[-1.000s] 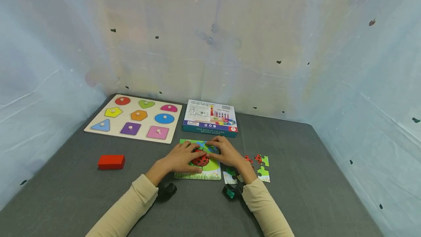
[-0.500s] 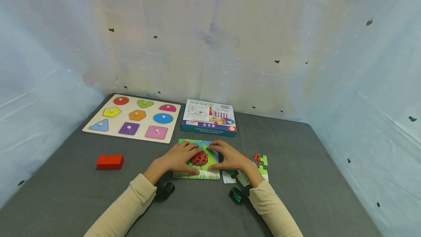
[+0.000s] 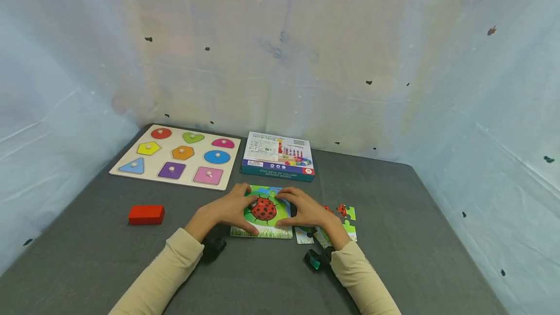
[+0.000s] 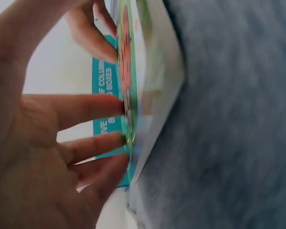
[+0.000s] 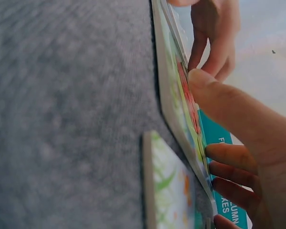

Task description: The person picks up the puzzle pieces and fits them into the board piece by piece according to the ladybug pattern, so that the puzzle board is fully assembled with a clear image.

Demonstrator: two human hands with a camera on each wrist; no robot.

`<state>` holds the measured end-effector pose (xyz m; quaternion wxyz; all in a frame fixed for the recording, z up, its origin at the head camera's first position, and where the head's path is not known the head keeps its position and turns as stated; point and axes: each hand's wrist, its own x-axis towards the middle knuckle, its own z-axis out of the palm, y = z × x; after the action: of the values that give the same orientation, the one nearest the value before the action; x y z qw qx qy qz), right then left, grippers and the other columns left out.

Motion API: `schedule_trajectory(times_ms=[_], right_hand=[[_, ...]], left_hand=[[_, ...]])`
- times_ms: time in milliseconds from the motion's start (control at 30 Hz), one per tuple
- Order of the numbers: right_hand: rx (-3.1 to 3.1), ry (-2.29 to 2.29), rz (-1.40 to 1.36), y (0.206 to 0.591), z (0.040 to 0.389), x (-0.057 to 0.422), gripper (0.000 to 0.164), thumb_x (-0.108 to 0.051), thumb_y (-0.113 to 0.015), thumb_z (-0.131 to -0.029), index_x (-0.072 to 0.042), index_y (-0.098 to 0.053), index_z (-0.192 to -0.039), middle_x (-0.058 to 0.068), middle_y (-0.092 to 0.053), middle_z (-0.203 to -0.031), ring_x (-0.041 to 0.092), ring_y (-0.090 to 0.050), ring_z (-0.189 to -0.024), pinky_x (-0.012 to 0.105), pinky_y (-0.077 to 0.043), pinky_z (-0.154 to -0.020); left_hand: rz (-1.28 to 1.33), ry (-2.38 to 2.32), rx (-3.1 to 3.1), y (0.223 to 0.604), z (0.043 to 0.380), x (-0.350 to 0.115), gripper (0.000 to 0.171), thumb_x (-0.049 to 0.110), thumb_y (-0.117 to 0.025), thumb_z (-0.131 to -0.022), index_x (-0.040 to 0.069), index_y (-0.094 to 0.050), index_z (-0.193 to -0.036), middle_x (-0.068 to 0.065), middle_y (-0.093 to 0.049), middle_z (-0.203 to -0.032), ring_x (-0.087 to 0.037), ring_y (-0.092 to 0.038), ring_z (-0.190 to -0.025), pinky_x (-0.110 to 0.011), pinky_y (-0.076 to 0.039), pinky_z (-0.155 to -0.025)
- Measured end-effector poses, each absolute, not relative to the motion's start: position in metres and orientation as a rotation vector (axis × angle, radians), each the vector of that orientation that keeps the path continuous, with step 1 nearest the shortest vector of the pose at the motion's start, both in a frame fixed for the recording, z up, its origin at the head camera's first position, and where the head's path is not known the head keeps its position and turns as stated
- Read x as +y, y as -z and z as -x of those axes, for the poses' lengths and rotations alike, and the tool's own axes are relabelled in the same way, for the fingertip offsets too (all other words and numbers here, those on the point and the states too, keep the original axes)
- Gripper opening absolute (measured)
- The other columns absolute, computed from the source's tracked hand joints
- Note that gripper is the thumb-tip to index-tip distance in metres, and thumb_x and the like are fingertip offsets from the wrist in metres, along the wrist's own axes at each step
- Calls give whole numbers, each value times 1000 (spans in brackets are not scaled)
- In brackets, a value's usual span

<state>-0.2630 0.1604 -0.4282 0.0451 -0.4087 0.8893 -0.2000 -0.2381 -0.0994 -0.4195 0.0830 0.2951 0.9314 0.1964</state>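
A square puzzle board (image 3: 264,209) with a red ladybug on green grass lies flat on the table in the head view. My left hand (image 3: 225,210) arches over its left side, fingertips on the board's face and the thumb near its lower edge. Over the right side sits my right hand (image 3: 306,208), fingers spread from thumb and bent. In the left wrist view the left fingertips (image 4: 118,109) touch the board's printed face. The right thumb (image 5: 202,78) and fingertips meet that face in the right wrist view. Neither hand grips anything.
Several loose puzzle pieces (image 3: 350,230) lie right of the board, partly under the right wrist. Behind it stands a boxed bead set (image 3: 277,157). A knobbed shape board (image 3: 175,157) lies at the back left, with a red block (image 3: 146,215) in front of it.
Both hands have drawn apart: the right hand slid right with its thumb lower, then the left hand shifted left. More of the ladybug picture shows between them.
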Motion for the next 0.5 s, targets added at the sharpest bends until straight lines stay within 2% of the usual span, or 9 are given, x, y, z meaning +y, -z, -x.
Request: schedule_trajectory(times_ms=[133, 233, 367, 500], right_hand=[[2756, 580, 1303, 428, 262, 161, 67, -41, -74, -77, -10, -51, -132, 11, -46, -135, 29, -37, -126, 49, -34, -99], [2758, 582, 1313, 429, 262, 162, 66, -39, -73, -78, -9, -51, -132, 11, -46, -135, 29, -37, -126, 48, -35, -99], [2742, 597, 1306, 428, 261, 162, 66, -39, -72, -79, -9, -50, -133, 11, -44, -136, 28, -38, -126, 47, -36, -99], [2725, 608, 1306, 426, 261, 162, 65, -39, -71, -81, -7, -49, -134, 13, -44, -136, 29, -38, -126, 48, -36, -98]], left_hand=[[-925, -435, 2796, 412, 237, -105, 97, 64, -76, -60, 12, -47, -138, -13, -41, -134, -32, -35, -125, -54, -33, -98], [-963, -428, 2780, 413, 241, -112, 99, 60, -79, -59, 8, -46, -137, -13, -42, -138, -33, -35, -129, -57, -29, -100], [-956, -488, 2736, 415, 243, -119, 100, 53, -83, -58, 3, -44, -136, -12, -40, -142, -32, -33, -132, -53, -28, -104], [-910, -534, 2689, 414, 242, -122, 100, 50, -83, -61, 5, -41, -139, -15, -32, -145, -34, -31, -132, -53, -29, -103]])
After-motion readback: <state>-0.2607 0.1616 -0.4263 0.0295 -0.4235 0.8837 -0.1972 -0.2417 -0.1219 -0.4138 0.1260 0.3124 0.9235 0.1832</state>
